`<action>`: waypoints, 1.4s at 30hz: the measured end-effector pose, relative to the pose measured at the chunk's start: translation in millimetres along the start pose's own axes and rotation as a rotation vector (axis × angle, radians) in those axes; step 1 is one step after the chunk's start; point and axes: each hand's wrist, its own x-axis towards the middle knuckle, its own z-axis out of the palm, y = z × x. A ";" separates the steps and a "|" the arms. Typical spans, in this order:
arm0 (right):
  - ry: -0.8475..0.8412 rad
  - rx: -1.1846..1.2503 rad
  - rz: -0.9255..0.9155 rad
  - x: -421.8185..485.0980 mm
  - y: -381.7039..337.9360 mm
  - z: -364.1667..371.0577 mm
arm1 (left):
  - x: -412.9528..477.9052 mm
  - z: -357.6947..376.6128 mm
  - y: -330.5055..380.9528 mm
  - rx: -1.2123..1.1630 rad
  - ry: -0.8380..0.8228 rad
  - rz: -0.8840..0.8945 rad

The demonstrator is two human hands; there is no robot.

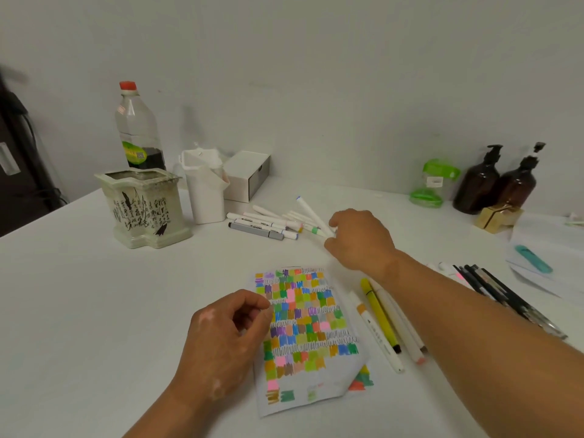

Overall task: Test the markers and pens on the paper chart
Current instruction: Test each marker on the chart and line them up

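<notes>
The paper chart (pixel 303 327) lay flat on the tabletop (pixel 94 311), its near right corner curled up. The left hand (pixel 221 336) sat at the chart's left edge, fingers curled, thumb meeting forefinger; whether they nipped the sheet could not be told. The right hand (pixel 360 238), beyond the chart's far edge, was wrapped round a white marker (pixel 311 214) angled up-left over the loose markers (pixel 262 224). A yellow pen (pixel 380 314) lay just beside the chart's right edge. Bare tabletop stretched left toward the ceramic pot (pixel 143 207)

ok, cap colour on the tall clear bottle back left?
Red. The cap on the clear bottle shows plainly in the head view.
</notes>
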 end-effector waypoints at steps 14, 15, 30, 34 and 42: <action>-0.258 1.163 0.028 -141.3 -22.5 -8.9 | -17.4 -3.0 17.6 0.097 -0.196 0.288; -0.245 1.160 0.018 -144.1 -22.8 -7.1 | -18.0 -1.8 17.7 0.092 -0.194 0.295; -0.221 1.241 -0.153 -156.5 -20.8 9.9 | -19.5 6.5 13.3 0.315 -0.204 0.459; -0.221 1.250 -0.171 -157.1 -18.4 12.2 | -19.5 6.4 15.5 0.294 -0.184 0.482; -0.096 1.275 -0.076 -152.8 -9.7 6.2 | -18.1 5.1 14.5 0.371 -0.235 0.371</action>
